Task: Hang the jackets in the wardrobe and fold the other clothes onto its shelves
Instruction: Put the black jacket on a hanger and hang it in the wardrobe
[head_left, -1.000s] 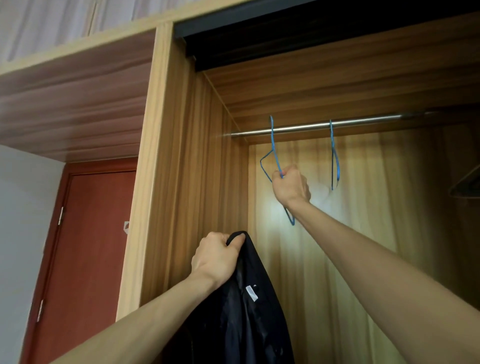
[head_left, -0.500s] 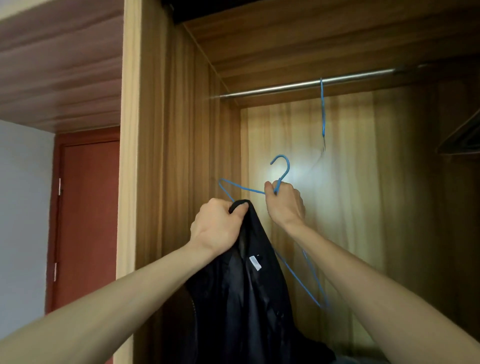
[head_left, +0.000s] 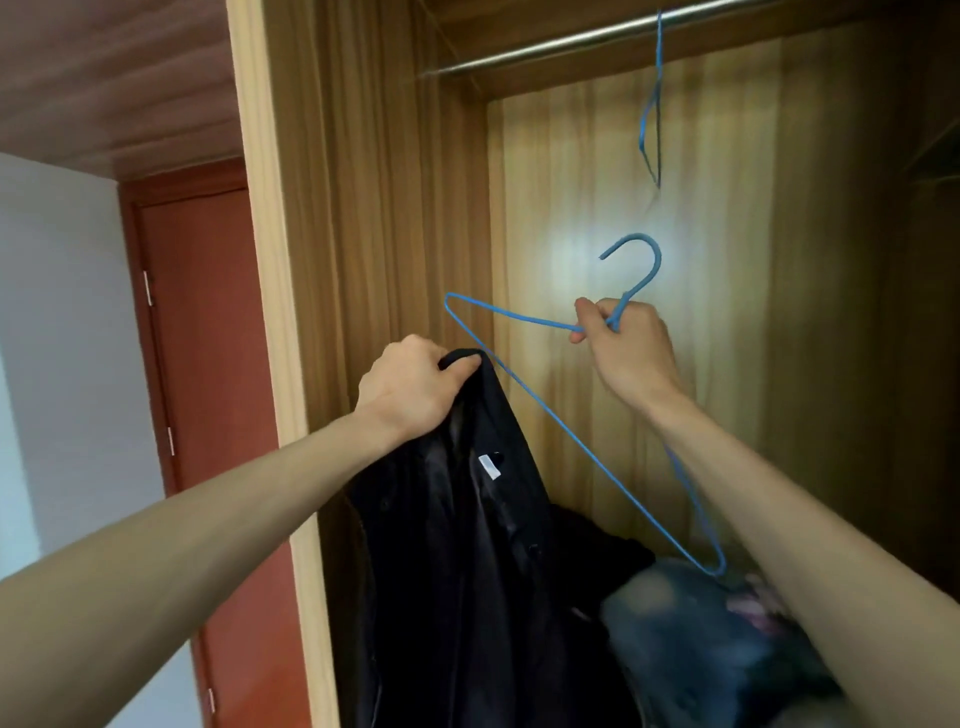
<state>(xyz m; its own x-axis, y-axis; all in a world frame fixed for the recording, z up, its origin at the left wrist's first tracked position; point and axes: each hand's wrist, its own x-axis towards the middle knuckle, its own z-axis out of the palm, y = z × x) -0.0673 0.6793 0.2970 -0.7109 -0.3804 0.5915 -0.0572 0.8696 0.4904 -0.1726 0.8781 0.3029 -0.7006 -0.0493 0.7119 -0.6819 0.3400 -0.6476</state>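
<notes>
Nearest, low in the wardrobe opening, a heap of other clothes (head_left: 717, 639), bluish and blurred, lies at the bottom right; what carries it cannot be told. Above and left of it hangs the black jacket (head_left: 467, 545), its lining and a small white label turned toward the camera. The left hand (head_left: 415, 387) holds it up by the collar, fingers curled tight round the bunched cloth, just inside the wardrobe's left side panel (head_left: 363, 208).

Just beyond, the right hand (head_left: 626, 340) has its grip closed on the neck of a blue wire hanger (head_left: 571, 441), right below the hook. The hanger is free of the rail and tilted, one shoulder end pointing up and left just behind the jacket collar, the other slanting down to the right over the heap.

Further back and higher, a second blue hanger (head_left: 652, 119) hangs from the metal rail (head_left: 571, 39) against the wardrobe's back wall. A red-brown door (head_left: 197, 338) stands outside, to the left.

The step in hand looks like dressing the jacket onto the hanger. The next move probably calls for sliding the raised hanger end into one shoulder through the collar opening, then working the other end in, with the left hand keeping the collar spread open. Only after that can the hook go up onto the rail.
</notes>
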